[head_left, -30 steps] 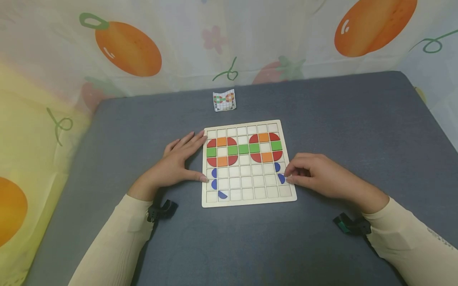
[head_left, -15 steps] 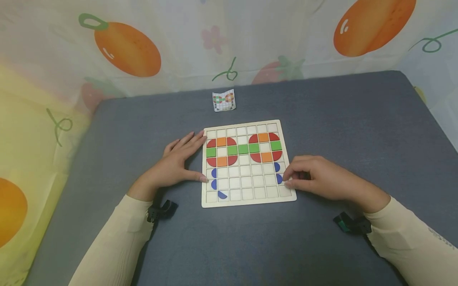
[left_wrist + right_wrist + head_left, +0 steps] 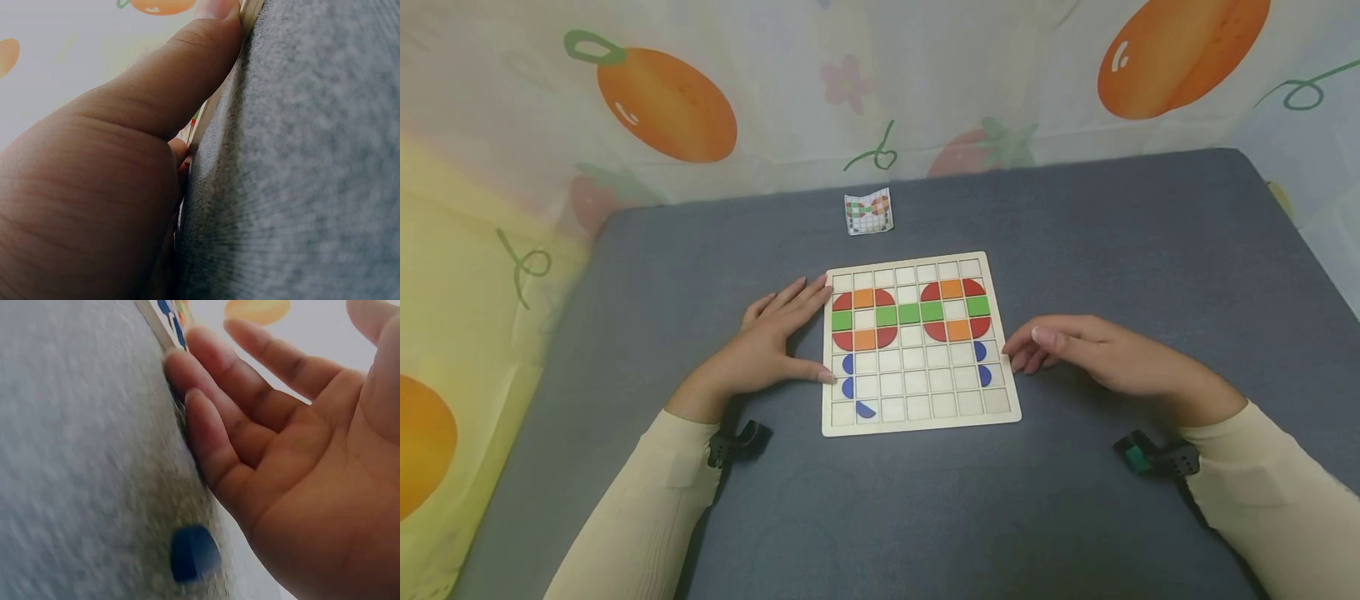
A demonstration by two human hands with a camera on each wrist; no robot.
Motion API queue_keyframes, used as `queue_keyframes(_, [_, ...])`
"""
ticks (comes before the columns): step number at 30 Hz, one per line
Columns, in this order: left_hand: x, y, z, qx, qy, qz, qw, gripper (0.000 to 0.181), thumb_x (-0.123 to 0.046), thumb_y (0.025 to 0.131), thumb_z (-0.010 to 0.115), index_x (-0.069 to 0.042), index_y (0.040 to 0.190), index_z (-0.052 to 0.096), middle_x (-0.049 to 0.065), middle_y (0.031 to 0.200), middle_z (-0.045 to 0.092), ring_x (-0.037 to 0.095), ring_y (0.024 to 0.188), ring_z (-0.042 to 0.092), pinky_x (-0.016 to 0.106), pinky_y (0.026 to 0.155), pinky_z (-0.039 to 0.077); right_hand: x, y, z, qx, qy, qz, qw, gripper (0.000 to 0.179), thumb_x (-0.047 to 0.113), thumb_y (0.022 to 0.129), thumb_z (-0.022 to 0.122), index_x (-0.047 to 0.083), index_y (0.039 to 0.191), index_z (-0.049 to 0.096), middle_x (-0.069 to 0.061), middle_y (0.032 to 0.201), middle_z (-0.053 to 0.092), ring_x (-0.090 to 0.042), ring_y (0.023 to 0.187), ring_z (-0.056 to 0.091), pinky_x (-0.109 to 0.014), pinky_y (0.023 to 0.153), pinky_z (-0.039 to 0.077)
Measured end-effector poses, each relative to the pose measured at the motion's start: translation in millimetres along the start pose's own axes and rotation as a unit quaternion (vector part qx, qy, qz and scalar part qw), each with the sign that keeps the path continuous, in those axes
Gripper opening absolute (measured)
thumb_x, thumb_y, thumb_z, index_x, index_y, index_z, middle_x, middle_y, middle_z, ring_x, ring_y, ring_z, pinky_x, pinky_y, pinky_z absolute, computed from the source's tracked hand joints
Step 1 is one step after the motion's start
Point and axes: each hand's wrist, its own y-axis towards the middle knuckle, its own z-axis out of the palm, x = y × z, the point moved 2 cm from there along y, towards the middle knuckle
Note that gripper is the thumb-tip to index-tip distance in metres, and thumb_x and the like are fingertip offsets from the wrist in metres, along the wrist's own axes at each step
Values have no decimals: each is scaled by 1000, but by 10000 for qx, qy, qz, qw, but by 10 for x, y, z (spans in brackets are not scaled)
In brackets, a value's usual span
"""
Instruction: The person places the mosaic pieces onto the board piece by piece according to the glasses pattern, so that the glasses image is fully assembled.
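Note:
A wooden grid board (image 3: 913, 429) lies on the table with red quarter-round, orange and green square pieces (image 3: 910, 313) set in its upper rows. Blue half-round pieces sit in the left column, in the bottom row, and in the right column (image 3: 985, 376). My left hand (image 3: 767, 346) rests spread against the board's left edge, thumb and fingertips on the rim. Beside the right edge, my right hand (image 3: 1090, 350) has its fingers loosely bent, with nothing between them. In the right wrist view a blue piece (image 3: 195, 553) lies on the cloth below the palm, hidden in the head view.
A small printed card (image 3: 868, 212) with a similar coloured pattern lies behind the board. Dark grey cloth (image 3: 880, 517) covers the table. A fruit-patterned curtain (image 3: 790, 92) hangs along the back and left side.
My right hand has let go of the lower blue half-round piece on the right, which turned upright in its cell. The hand then drew back rightward off the board. My left hand has stayed still.

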Motion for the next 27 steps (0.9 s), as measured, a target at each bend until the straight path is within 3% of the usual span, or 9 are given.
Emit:
queue_keyframes(5, [7,1,2,3,0,6,10000,126,-60,81,93,-23,177,20,-9,181,10,24,166,-1,63,124,1,-42,-55,-123,160,467,-12,9988,48,17,121,30,-3,137,70,-15,127,73,-30,114,71,-31,97,56])
queue_keyframes(16, [17,-6,8,3,-47,70,10000,124,-59,83,93,-22,177,21,-9,181,9,25,166,-1,63,123,1,-202,-274,-469,644,1037,-76,9925,45,9,119,27,-6,148,58,-27,143,63,-32,127,66,-38,100,57])
queue_keyframes(19, [16,-5,8,4,-39,66,10000,124,-59,83,93,-22,177,21,-9,181,9,25,166,-1,63,123,1,-247,-352,-554,679,952,87,9931,40,2,116,38,-2,150,60,-23,145,63,-31,128,66,-38,99,57])
queue_keyframes(24, [11,-4,7,6,-35,69,10000,124,-58,82,94,-21,177,21,-9,181,9,25,166,0,63,123,1,-327,-452,-659,742,646,734,9924,44,-2,107,66,4,150,63,-17,145,65,-26,125,66,-35,96,58])
queue_keyframes(27, [13,-3,8,1,-34,70,10000,124,-58,83,94,-21,177,21,-9,181,9,25,166,0,64,123,1,-367,-501,-686,807,497,891,9915,45,-2,103,73,5,147,65,-15,143,65,-23,120,65,-35,91,59])
